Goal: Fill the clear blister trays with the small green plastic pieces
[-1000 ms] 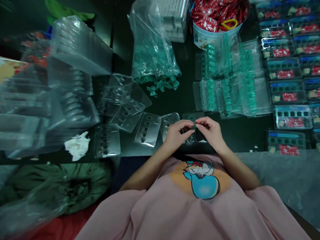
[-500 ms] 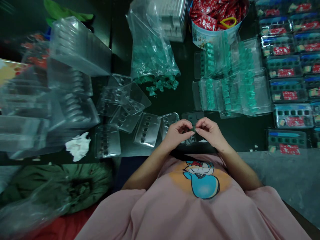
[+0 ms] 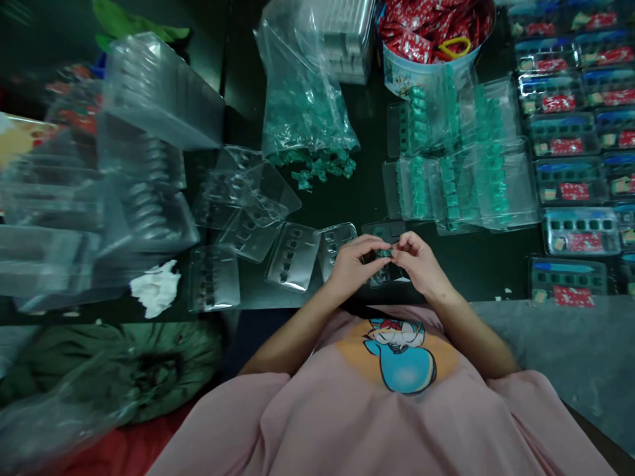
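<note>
Tabletop (image 3: 322, 206): dark, cut off
Left fingers (image 3: 364, 246): pinching partly hidden green piece (image 3: 383, 253)
Right fingers (image 3: 409, 242): nearly closed, hold unclear

Likely a packing workshop: stacked clear trays (image 3: 166, 92), rows of filled packs (image 3: 563, 145).

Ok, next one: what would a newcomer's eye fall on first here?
Probably the heap of red packets in the light blue bucket at the top, right of centre. Then the cartoon print on the pink shirt, low in the picture. Between them, the left hand pinches a small green piece, with the right hand close beside it.
</note>
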### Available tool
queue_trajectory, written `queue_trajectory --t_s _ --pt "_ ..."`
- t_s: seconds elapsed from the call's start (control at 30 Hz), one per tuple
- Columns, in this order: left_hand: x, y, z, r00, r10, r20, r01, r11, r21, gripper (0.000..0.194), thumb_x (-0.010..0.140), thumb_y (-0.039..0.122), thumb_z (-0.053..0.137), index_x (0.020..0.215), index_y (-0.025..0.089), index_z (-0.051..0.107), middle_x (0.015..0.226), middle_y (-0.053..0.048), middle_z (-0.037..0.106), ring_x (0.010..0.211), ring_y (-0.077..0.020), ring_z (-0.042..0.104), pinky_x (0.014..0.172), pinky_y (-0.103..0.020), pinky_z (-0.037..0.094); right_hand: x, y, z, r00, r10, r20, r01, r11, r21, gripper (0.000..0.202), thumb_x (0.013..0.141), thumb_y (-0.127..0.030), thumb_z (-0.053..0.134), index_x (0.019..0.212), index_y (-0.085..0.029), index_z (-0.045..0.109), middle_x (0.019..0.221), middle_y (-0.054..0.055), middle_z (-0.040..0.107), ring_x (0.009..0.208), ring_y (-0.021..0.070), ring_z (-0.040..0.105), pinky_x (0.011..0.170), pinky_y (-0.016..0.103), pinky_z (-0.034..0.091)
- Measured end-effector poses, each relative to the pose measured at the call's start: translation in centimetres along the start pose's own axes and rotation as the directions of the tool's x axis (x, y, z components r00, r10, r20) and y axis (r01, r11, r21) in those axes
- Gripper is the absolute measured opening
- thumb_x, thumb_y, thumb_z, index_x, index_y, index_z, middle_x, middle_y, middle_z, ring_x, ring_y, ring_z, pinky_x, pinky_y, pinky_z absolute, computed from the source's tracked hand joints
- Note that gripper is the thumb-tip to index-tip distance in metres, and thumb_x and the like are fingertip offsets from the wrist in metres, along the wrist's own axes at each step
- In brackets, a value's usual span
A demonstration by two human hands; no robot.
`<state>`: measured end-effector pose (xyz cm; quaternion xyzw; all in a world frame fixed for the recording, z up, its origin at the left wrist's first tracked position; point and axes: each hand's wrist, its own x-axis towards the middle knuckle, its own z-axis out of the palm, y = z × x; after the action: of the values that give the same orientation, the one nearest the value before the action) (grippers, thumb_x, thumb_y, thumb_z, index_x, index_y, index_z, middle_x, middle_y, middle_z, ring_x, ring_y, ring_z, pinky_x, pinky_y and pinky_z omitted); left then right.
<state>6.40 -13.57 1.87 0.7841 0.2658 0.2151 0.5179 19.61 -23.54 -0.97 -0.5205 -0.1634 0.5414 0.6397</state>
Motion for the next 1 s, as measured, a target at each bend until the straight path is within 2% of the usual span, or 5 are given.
queue_trajectory --t_s 0.2,0.33,0.63,0.87,1.0 --pt "0.5 -1.3 -1.4 0.995 -0.038 -0.088 0.042 0.999 0.036 0.020 0.076 0.028 0.076 0.095 0.019 0.076 0.096 -0.007 0.072 0.081 -0.0156 0.064 0.066 -0.027 0.049 0.2 -1.3 -1.7 0.993 -0.101 -0.054 0.092 0.985 -0.143 0.029 0.074 -0.037 0.071 0.081 -0.023 0.047 0.077 -0.003 0.060 0.070 0.0111 0.057 0.067 0.025 0.047" --pt "-0.4 -1.8 -0.9 0.999 -0.028 0.020 0.026 0.998 0.061 0.020 0.077 0.026 0.076 0.096 0.020 0.076 0.098 -0.007 0.073 0.087 -0.0169 0.068 0.073 -0.028 0.053 0.1 -1.7 -3.1 0.982 -0.146 -0.122 0.120 0.973 -0.198 0.024 0.075 -0.036 0.071 0.081 -0.023 0.051 0.075 -0.003 0.058 0.069 0.0114 0.057 0.069 0.026 0.048" --pt "-2.9 -3.1 1.1 0.984 0.113 0.136 -0.143 0.961 0.235 0.018 0.086 0.024 0.068 0.101 0.018 0.074 0.102 -0.009 0.072 0.093 -0.0178 0.070 0.083 -0.031 0.057 -0.7 0.0 -3.7 0.991 -0.125 -0.035 0.107 0.939 -0.327 0.019 0.080 -0.036 0.066 0.082 -0.021 0.054 0.075 -0.003 0.058 0.070 0.0115 0.056 0.069 0.026 0.046" --pt "-3.3 -4.4 1.5 0.965 0.193 0.179 -0.257 0.842 0.474 0.020 0.092 0.027 0.060 0.105 0.018 0.072 0.101 -0.010 0.070 0.093 -0.0189 0.068 0.082 -0.033 0.055 -0.5 -1.4 -2.8 0.972 -0.213 0.098 0.233 0.826 -0.514 0.011 0.085 -0.032 0.060 0.084 -0.021 0.058 0.075 -0.002 0.057 0.067 0.0118 0.051 0.063 0.025 0.041" --pt "-3.4 -4.4 2.1 0.967 0.160 0.199 -0.247 0.787 0.565 0.020 0.092 0.023 0.059 0.107 0.017 0.071 0.097 -0.011 0.069 0.092 -0.0207 0.066 0.082 -0.035 0.052 -0.5 -1.9 -2.8 0.946 -0.296 0.134 0.307 0.682 -0.664 0.007 0.088 -0.027 0.055 0.085 -0.021 0.059 0.079 0.000 0.059 0.071 0.0135 0.054 0.066 0.027 0.043"
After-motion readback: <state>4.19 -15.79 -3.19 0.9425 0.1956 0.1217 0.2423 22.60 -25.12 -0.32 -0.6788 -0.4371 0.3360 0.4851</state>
